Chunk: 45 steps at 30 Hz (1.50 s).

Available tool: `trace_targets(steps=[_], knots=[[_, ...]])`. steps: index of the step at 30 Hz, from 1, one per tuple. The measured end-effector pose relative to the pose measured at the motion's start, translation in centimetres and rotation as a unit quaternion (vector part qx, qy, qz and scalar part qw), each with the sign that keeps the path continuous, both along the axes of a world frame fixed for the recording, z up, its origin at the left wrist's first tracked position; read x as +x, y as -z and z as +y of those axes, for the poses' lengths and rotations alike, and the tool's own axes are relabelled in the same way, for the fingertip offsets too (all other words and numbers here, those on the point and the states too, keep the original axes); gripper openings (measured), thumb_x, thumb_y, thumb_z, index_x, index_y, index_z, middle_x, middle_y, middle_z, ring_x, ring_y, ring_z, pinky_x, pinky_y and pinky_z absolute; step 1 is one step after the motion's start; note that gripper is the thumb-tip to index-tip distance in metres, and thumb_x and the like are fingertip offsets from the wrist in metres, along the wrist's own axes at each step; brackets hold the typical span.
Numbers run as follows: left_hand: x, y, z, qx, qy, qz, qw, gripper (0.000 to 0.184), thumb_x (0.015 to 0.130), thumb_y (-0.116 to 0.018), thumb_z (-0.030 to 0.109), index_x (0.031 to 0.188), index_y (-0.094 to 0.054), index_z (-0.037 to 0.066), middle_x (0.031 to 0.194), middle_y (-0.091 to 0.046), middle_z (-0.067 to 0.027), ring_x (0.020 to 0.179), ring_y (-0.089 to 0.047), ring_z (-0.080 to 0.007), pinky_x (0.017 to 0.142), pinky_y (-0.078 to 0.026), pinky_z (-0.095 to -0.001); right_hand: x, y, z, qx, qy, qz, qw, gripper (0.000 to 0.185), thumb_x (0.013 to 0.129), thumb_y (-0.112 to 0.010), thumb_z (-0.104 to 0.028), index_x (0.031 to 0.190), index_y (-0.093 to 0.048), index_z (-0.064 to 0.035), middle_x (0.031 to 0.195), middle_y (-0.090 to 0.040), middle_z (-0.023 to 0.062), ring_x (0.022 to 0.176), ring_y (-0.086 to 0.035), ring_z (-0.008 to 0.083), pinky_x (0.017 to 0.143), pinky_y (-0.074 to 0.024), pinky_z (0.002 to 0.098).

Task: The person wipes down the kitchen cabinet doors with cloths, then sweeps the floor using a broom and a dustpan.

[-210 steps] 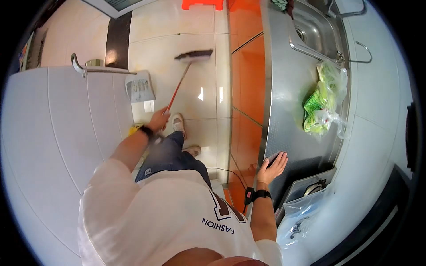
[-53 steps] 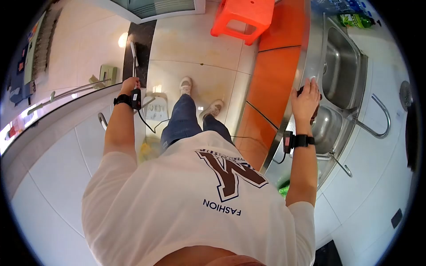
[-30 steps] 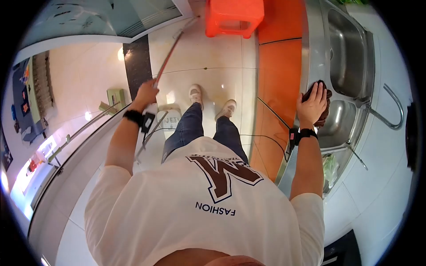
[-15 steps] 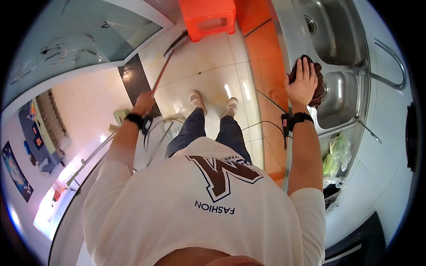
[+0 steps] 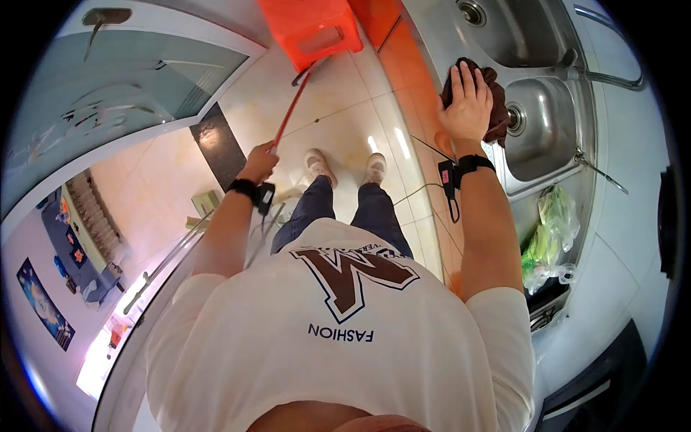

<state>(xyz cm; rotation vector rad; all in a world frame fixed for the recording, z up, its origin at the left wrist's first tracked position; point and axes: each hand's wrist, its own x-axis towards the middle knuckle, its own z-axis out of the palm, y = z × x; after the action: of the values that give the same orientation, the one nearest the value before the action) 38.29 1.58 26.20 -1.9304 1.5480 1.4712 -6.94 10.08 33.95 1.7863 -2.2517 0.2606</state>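
Observation:
My left hand (image 5: 259, 163) is closed around the red handle of a broom (image 5: 294, 108). Its narrow dark head meets the floor by the front of a red plastic stool (image 5: 311, 36), partly hidden by it. My right hand (image 5: 469, 104) lies flat with fingers stretched out over a bunched dark brown cloth (image 5: 497, 119). That cloth rests on the steel counter edge beside the double sink (image 5: 543, 173), partly hanging over the near basin. Black straps with small devices sit on both wrists.
Orange cabinet fronts (image 5: 425, 108) run below the counter at my right. Bagged green vegetables (image 5: 551, 241) lie past the sink, and a faucet (image 5: 608, 78) rises behind it. A glass-panelled door (image 5: 137, 93) stands at the left. A green box (image 5: 206, 202) is on the floor.
My left hand has moved forward and right, and the broom head has slid right along the floor to the stool. My right hand stays flat on the cloth. The whole view has shifted slightly.

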Motion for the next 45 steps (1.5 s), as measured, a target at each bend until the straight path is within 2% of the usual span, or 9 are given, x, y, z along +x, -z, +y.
trace_targets(steps=[8, 9, 12, 16, 21, 24, 33, 38, 45], knots=[[2.1, 0.5, 5.1, -0.088, 0.313, -0.017, 0.945, 0.056, 0.075, -0.055, 0.010, 0.131, -0.053, 0.009, 0.090, -0.067, -0.0242, 0.069, -0.067, -0.0337, 0.066, -0.055, -0.0404, -0.1, -0.1, 0.2, 0.005, 0.018, -0.025, 1.000, 0.061, 0.072, -0.070, -0.030, 0.129, -0.054, -0.0155, 0.140, -0.046, 0.0015, 0.129, -0.040, 0.0274, 0.104, -0.0328, 0.0445], [0.1, -3.7, 4.6, 0.013, 0.244, -0.045, 0.969, 0.057, 0.074, -0.055, 0.010, 0.131, -0.053, 0.009, 0.094, -0.065, -0.0265, 0.084, -0.066, -0.0387, 0.079, -0.053, -0.0429, -0.1, -0.2, 0.2, 0.001, 0.015, -0.034, 0.999, 0.060, 0.072, -0.070, -0.030, 0.128, -0.055, -0.0156, 0.139, -0.047, 0.0015, 0.129, -0.040, 0.0273, 0.105, -0.0326, 0.0445], [0.8, -4.5, 4.5, -0.067, 0.301, -0.055, 0.950, 0.058, 0.074, -0.055, 0.009, 0.131, -0.053, 0.010, 0.097, -0.064, -0.0279, 0.094, -0.062, -0.0421, 0.086, -0.049, -0.0446, -0.2, 0.1, 0.2, -0.016, 0.016, -0.033, 0.999, 0.059, 0.071, -0.070, -0.029, 0.127, -0.055, -0.0156, 0.139, -0.047, 0.0012, 0.129, -0.040, 0.0271, 0.105, -0.0325, 0.0444], [-2.8, -1.8, 1.9, -0.168, 0.296, 0.005, 0.940, 0.052, 0.075, -0.053, 0.009, 0.127, -0.055, 0.009, 0.099, -0.063, -0.0279, 0.095, -0.061, -0.0424, 0.085, -0.049, -0.0472, -0.3, 0.6, 0.3, -0.018, 0.016, -0.024, 0.999, 0.060, 0.071, -0.070, -0.030, 0.127, -0.055, -0.0157, 0.139, -0.047, 0.0009, 0.129, -0.040, 0.0270, 0.104, -0.0327, 0.0444], [-11.2, 1.9, -1.3, -0.137, 0.270, -0.005, 0.953, 0.040, 0.077, -0.050, 0.007, 0.115, -0.059, 0.004, 0.099, -0.063, -0.0273, 0.095, -0.060, -0.0424, 0.085, -0.049, -0.0484, -0.2, 0.2, 0.2, -0.004, 0.015, -0.020, 1.000, 0.058, 0.072, -0.068, -0.030, 0.126, -0.056, -0.0142, 0.137, -0.049, 0.0020, 0.127, -0.041, 0.0283, 0.104, -0.0325, 0.0453], [-9.6, 4.9, 0.2, -0.186, 0.367, -0.019, 0.911, 0.044, 0.077, -0.050, 0.007, 0.121, -0.055, 0.006, 0.096, -0.064, -0.0264, 0.093, -0.061, -0.0422, 0.082, -0.049, -0.0492, -0.2, 0.4, 0.2, -0.007, 0.008, -0.019, 1.000, 0.056, 0.073, -0.066, -0.031, 0.125, -0.056, -0.0132, 0.135, -0.050, 0.0031, 0.126, -0.041, 0.0295, 0.104, -0.0320, 0.0463], [-1.4, -5.8, 2.6, -0.064, 0.399, -0.081, 0.911, 0.056, 0.076, -0.049, 0.005, 0.131, -0.051, 0.014, 0.095, -0.065, -0.0248, 0.089, -0.063, -0.0410, 0.080, -0.050, -0.0507, -0.4, 0.1, 0.0, -0.012, 0.000, -0.032, 0.999, 0.057, 0.073, -0.067, -0.031, 0.125, -0.056, -0.0124, 0.136, -0.048, 0.0048, 0.127, -0.041, 0.0310, 0.103, -0.0327, 0.0473], [-3.6, -0.4, 2.0, -0.122, 0.351, -0.096, 0.923, 0.054, 0.077, -0.050, 0.008, 0.130, -0.052, 0.017, 0.092, -0.065, -0.0268, 0.087, -0.064, -0.0416, 0.077, -0.050, -0.0516, -0.3, 0.0, 0.0, -0.006, -0.004, -0.021, 1.000, 0.058, 0.072, -0.067, -0.031, 0.125, -0.056, -0.0122, 0.136, -0.048, 0.0050, 0.126, -0.041, 0.0314, 0.103, -0.0329, 0.0478], [-10.4, 2.4, 4.2, -0.103, 0.356, -0.069, 0.926, 0.047, 0.085, -0.049, 0.012, 0.131, -0.048, 0.005, 0.091, -0.066, -0.0237, 0.088, -0.064, -0.0397, 0.076, -0.052, -0.0501, -0.3, 0.5, -0.1, -0.006, -0.009, -0.008, 1.000, 0.057, 0.072, -0.067, -0.033, 0.125, -0.056, -0.0129, 0.137, -0.048, 0.0045, 0.127, -0.041, 0.0316, 0.104, -0.0319, 0.0479]])
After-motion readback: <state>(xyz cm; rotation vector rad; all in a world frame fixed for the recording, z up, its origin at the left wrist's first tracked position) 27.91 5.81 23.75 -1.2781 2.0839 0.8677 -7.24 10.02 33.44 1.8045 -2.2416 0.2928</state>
